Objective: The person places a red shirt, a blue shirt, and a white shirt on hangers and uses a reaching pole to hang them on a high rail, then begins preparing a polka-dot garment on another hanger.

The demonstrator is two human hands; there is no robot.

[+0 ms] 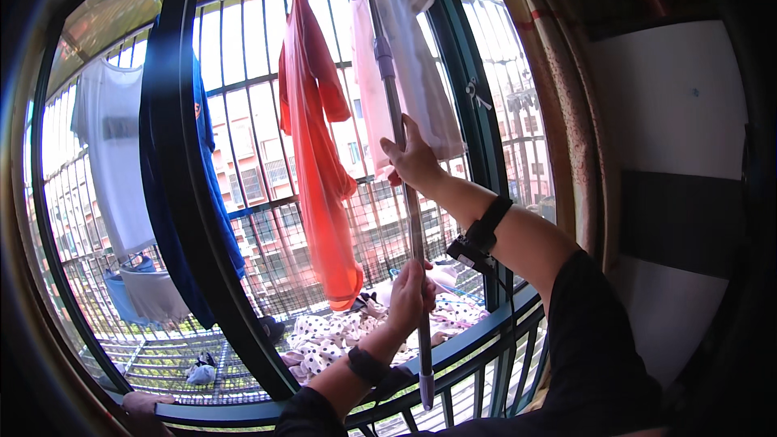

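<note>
Gripping a long grey pole (pixel 416 231) with both hands, a person stands at a wide window that looks onto a barred balcony. The pole runs steeply upward with its top tilted to the left, in front of the hanging laundry. The right hand (pixel 418 166) is the higher one: its lower fingers curl around the pole, while the thumb and forefinger stand out from it. The left hand (pixel 409 295) is closed around the pole farther down, well apart from the right. Below it, the pole ends in a pale cap (pixel 426 392) just beside the window railing (pixel 486 332); a light collar (pixel 383 50) sits on its upper part. The top end is near a pale garment (pixel 417 57) and a pink cloth (pixel 368 89); whether it touches either cannot be told.

Left of the pole hangs a long orange-red garment (pixel 312 162). Farther left are a blue garment (pixel 220 226), partly behind a window post, and a white shirt (pixel 121 170). Spotted cloth (pixel 324 340) lies low, beyond the railing. A black strap (pixel 490 222) with a small box circles the right wrist, and a dark band (pixel 368 364) the left. A patterned curtain (pixel 579 113) hangs at the right.
</note>
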